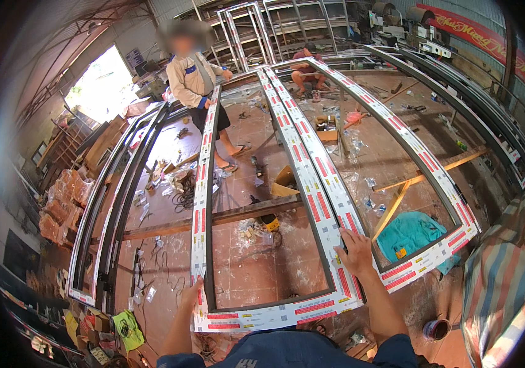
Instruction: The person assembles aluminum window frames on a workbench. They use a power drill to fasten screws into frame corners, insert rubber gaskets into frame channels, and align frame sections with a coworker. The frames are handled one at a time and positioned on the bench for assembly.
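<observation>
**Two hands on a long frame**

The left hand (pixel 190 293) rests open on the near corner of the frame (pixel 204 202). The right hand (pixel 355 250) lies flat on a middle bar (pixel 311 184) — neither hand grips. The frame lies on wooden beams (pixel 213 219) above the floor. It is long, thin metal wrapped in smooth white and red film — a hard push could make it slide off or bend.

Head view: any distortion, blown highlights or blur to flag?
Head view: strong fisheye, so the taped frame rails bow toward the rim, and the corners are vignetted black; the doorway is blown out white; both hands, left hand and right hand, are sharp; the far person's face is blurred.
</observation>
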The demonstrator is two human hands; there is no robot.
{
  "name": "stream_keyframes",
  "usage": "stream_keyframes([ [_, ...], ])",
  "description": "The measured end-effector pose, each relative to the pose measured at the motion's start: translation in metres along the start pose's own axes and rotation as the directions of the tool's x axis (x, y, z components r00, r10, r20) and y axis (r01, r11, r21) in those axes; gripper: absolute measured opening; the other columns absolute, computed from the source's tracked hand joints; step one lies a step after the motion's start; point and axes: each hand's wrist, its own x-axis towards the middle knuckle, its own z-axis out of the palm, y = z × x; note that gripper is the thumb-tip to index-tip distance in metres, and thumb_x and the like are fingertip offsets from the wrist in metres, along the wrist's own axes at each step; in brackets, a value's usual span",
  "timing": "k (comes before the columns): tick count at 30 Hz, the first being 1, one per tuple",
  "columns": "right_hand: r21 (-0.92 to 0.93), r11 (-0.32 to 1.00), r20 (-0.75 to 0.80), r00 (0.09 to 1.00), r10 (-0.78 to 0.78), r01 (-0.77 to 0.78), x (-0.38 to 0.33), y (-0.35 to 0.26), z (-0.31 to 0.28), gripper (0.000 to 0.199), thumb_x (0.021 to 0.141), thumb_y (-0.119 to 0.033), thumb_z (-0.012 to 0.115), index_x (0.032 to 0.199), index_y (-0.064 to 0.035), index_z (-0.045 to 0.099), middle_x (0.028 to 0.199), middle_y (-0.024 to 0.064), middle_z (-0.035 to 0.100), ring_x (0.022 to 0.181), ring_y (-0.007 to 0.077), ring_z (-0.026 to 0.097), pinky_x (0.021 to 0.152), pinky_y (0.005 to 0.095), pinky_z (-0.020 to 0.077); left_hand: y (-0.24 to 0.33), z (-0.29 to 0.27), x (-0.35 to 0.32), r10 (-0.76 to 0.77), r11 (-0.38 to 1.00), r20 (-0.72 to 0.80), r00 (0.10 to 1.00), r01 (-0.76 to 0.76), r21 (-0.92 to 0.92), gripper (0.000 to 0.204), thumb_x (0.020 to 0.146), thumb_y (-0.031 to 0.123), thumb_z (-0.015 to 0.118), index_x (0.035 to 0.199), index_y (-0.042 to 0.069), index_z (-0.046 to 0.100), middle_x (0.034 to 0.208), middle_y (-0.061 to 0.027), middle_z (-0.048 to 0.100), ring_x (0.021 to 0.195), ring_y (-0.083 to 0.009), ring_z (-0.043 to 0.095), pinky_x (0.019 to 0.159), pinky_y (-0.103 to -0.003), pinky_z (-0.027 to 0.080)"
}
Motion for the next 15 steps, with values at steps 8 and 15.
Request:
stream_keyframes([
  [8,-0.01,1.0,0.006,1.0,-0.018,0.018,-0.002,0.002,-0.002,0.059,0.092,-0.04,0.077,0.142,-0.0092,0.065,0.144,0.0075,0.066,0.118,0.0307,0.062,0.105,0.0481,0.0401,0.005,-0.004,-0.008,-0.021,0.995,0.039,0.999,0.017,0.095,0.073,0.093,0.062,0.079,0.119,-0.006,0.074,0.103,-0.0149,0.076,0.089,-0.0225,0.073,0.075,-0.041,0.057],
  [15,-0.016,1.0,-0.046,0.999,-0.011,0.011,-0.001,0.001,0.002,0.051,0.093,-0.037,0.076,0.136,-0.0105,0.069,0.139,0.0057,0.069,0.114,0.0287,0.064,0.102,0.0476,0.0417,0.02,0.01,-0.045,0.273,0.934,-0.051,0.961,-0.252,0.254,0.05,0.097,0.043,0.078,0.121,0.001,0.067,0.102,-0.015,0.075,0.088,-0.0256,0.074,0.079,-0.044,0.057],
])
